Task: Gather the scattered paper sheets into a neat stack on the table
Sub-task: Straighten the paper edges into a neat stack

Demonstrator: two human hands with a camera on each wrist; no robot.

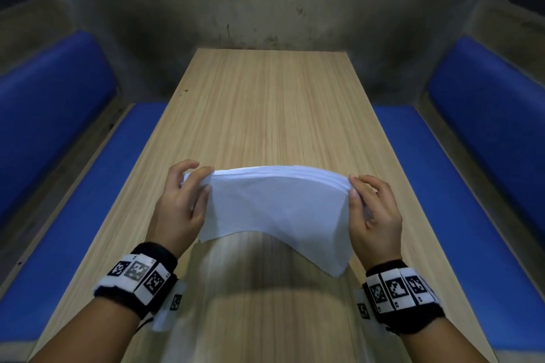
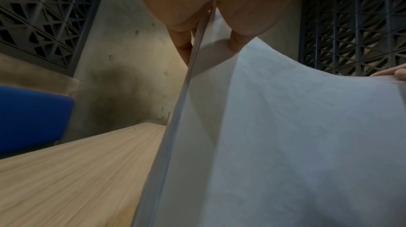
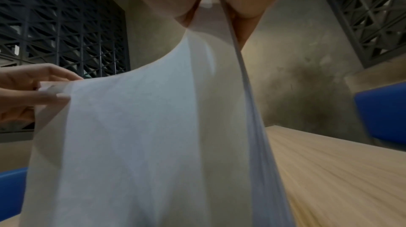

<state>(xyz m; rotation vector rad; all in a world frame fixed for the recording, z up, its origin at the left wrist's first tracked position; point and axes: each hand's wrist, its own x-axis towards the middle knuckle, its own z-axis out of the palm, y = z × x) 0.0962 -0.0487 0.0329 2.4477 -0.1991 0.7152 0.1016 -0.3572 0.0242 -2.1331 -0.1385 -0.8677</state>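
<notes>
**Paper stack held up over the desk, one hand on each end**

We see the paper sheets (image 1: 274,203) gathered into one white bundle, lifted off the desk (image 1: 265,115) and held in the air above its near half. The bundle bows upward in the middle, its top edge arched between the two hands, and the lower edge hangs down toward us, uneven, with the right corner drooping lower than the left. Layered sheet edges show along the top in the head view, and as a thin grey band of edges in both wrist views (image 2: 175,126) (image 3: 248,92).

The left hand (image 1: 180,206) holds the left end: thumb on the near face, fingers curled behind, grip closed on the sheets. The left wrist view shows the stack pinched between thumb and fingers (image 2: 182,43).

The right hand (image 1: 374,215) holds the right end the same way, thumb in front, fingers behind, grip closed on the sheets. The right wrist view confirms the sheets run up into the pinch.

Both wrists wear black bands with white marker tags (image 1: 138,277) (image 1: 398,292).

The desk is light wood grain, running away from us to a stained concrete wall (image 1: 265,3). Blue padded benches (image 1: 59,156) (image 1: 486,156) flank it on both sides. Dark lattice grilles (image 2: 44,13) show on the walls in the wrist views. A shadow of the sheets falls on the desk below the bundle.
</notes>
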